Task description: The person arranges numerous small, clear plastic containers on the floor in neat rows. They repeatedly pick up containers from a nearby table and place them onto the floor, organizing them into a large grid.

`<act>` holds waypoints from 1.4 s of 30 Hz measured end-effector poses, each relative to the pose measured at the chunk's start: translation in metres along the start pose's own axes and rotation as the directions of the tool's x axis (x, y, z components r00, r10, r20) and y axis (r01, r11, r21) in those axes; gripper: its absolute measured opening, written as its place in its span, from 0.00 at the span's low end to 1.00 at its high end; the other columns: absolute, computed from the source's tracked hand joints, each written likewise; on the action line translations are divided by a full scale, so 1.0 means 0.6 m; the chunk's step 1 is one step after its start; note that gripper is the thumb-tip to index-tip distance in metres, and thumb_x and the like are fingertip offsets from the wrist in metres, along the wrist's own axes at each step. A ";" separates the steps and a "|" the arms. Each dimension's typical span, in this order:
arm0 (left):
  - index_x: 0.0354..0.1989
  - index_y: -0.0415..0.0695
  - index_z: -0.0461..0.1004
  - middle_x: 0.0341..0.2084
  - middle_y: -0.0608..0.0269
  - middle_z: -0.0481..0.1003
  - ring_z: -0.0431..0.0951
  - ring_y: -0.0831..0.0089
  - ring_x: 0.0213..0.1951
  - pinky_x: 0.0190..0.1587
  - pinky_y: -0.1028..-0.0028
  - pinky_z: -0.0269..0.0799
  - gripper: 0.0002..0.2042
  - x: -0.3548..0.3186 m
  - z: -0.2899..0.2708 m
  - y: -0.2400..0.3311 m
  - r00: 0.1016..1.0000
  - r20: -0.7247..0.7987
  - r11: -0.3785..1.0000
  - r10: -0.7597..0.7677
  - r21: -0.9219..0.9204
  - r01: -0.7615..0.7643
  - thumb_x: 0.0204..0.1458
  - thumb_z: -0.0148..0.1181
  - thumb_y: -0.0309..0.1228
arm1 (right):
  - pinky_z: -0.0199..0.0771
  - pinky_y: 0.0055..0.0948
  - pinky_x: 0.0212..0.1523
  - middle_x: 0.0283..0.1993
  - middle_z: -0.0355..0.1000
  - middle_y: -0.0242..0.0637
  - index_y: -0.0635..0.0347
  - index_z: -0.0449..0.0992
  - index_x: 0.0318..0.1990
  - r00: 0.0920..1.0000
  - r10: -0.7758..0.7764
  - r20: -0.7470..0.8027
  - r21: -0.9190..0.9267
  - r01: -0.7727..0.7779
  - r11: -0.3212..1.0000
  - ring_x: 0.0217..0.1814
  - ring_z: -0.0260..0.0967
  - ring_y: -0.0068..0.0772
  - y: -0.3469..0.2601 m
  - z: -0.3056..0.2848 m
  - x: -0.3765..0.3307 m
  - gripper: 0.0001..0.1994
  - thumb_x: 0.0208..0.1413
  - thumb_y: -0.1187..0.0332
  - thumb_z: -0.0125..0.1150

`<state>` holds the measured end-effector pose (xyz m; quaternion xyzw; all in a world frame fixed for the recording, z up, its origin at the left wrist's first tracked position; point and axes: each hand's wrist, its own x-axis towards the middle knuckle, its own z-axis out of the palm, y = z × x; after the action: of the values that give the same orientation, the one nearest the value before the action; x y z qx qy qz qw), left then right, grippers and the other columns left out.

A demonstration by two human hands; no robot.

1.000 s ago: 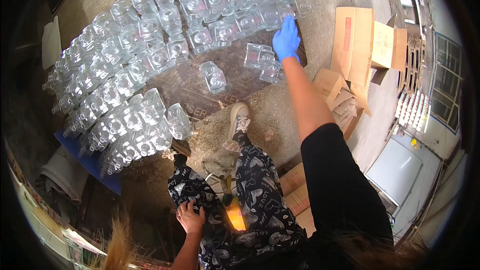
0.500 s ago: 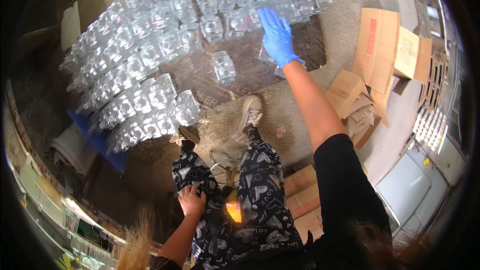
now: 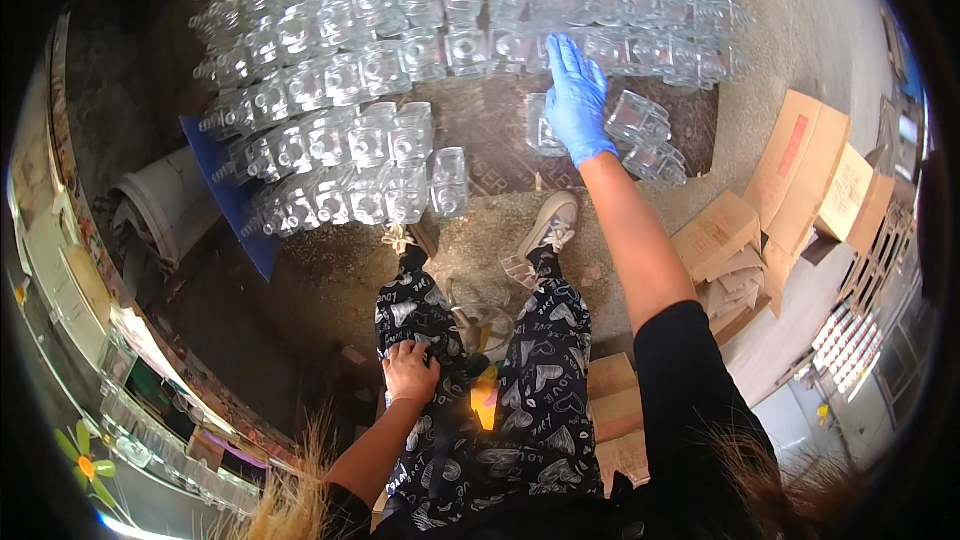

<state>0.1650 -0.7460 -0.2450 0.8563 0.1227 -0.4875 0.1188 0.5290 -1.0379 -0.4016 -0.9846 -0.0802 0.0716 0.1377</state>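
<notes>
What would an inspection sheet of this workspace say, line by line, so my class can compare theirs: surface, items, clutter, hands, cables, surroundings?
Surface: dark printed board on a rough floor.
Items: clear bottles in close rows; a few loose bottles set apart near the right hand.
Clutter: open cardboard boxes right of the board.
Hands: right gloved in blue, fingers extended over the board, contact unclear; left hand bare, resting on the thigh.
Cables: nothing seen.
Surroundings: blue panel beside the left-hand rows; shoes near the board's edge.
</notes>
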 end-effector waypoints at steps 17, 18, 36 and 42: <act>0.44 0.50 0.77 0.48 0.63 0.72 0.68 0.60 0.54 0.54 0.57 0.63 0.16 0.004 -0.013 -0.066 1.000 0.023 0.983 0.012 -0.182 -0.008 0.48 0.58 0.39 | 0.46 0.47 0.69 0.70 0.56 0.38 0.53 0.57 0.68 0.945 -0.323 0.051 0.088 0.318 0.944 0.72 0.52 0.37 -0.320 0.089 0.061 0.28 0.60 0.66 0.50; 0.44 0.50 0.77 0.48 0.63 0.72 0.68 0.59 0.54 0.54 0.57 0.63 0.15 0.004 -0.016 -0.069 1.000 0.019 0.982 0.017 -0.188 -0.013 0.47 0.58 0.39 | 0.46 0.47 0.69 0.70 0.56 0.38 0.53 0.57 0.68 0.952 -0.297 0.068 0.088 0.291 0.953 0.72 0.52 0.37 -0.324 0.093 0.059 0.28 0.60 0.65 0.50; 0.44 0.49 0.77 0.47 0.61 0.72 0.67 0.59 0.55 0.53 0.56 0.63 0.15 0.002 -0.024 -0.122 1.000 0.022 0.930 -0.007 -0.366 0.015 0.49 0.56 0.39 | 0.46 0.44 0.70 0.71 0.55 0.37 0.54 0.58 0.67 0.843 -0.537 0.032 0.173 0.524 0.834 0.73 0.50 0.35 -0.621 0.142 0.117 0.27 0.60 0.64 0.50; 0.44 0.49 0.77 0.46 0.61 0.72 0.68 0.58 0.55 0.53 0.55 0.64 0.15 0.009 -0.032 -0.125 1.000 -0.001 0.927 0.005 -0.376 -0.005 0.48 0.57 0.39 | 0.48 0.43 0.70 0.69 0.58 0.39 0.55 0.59 0.66 0.801 -0.595 0.067 0.147 0.582 0.800 0.71 0.54 0.35 -0.703 0.219 0.173 0.26 0.59 0.66 0.50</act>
<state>0.1585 -0.6685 -0.2462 0.8180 0.2115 -0.4546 0.2820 0.5506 -0.5853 -0.4196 -0.8954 -0.3854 0.0837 0.2067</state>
